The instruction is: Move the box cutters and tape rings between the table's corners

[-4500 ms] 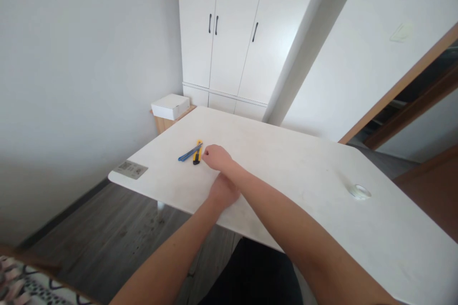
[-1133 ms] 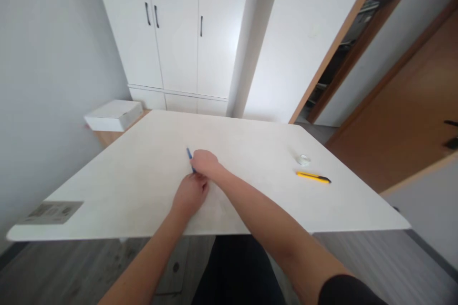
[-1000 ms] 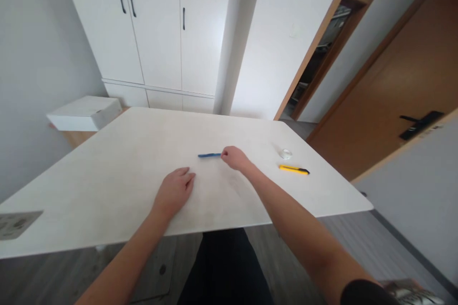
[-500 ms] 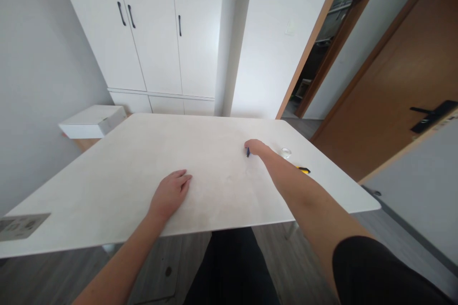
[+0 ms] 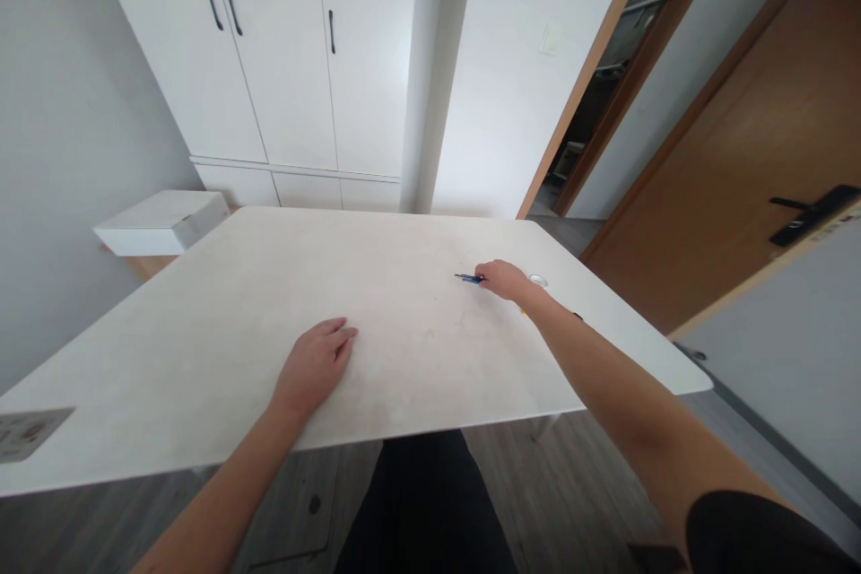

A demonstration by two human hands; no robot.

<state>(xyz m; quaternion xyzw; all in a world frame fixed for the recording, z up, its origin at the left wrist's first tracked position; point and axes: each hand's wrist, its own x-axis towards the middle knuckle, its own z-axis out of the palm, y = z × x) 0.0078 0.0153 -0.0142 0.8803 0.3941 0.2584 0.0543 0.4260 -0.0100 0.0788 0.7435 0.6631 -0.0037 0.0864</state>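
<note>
My right hand (image 5: pixel 501 278) is closed around a slim blue-and-dark pen-like object (image 5: pixel 469 278) over the right half of the white table (image 5: pixel 377 269). Its thin end points left and seems to split into two tips; the rest is hidden in my fingers. Just beyond that hand lies a clear, ring-shaped roll (image 5: pixel 537 281), perhaps tape. A yellow-and-black tool (image 5: pixel 578 317) is mostly covered by my right forearm. Flat on the table at left of centre rests my left hand (image 5: pixel 316 365), its fingers loosely stretched and holding nothing.
A printed sheet or label (image 5: pixel 30 433) lies at the table's left front corner. Behind the left edge stands a white box (image 5: pixel 161 220). White cupboards (image 5: pixel 289 63) line the back, and a brown door (image 5: pixel 753 117) is on the right.
My right hand has shifted slightly right, and the blue object has swung from pointing toward me to pointing left. My left hand stays resting on the table. The view has tilted slightly.
</note>
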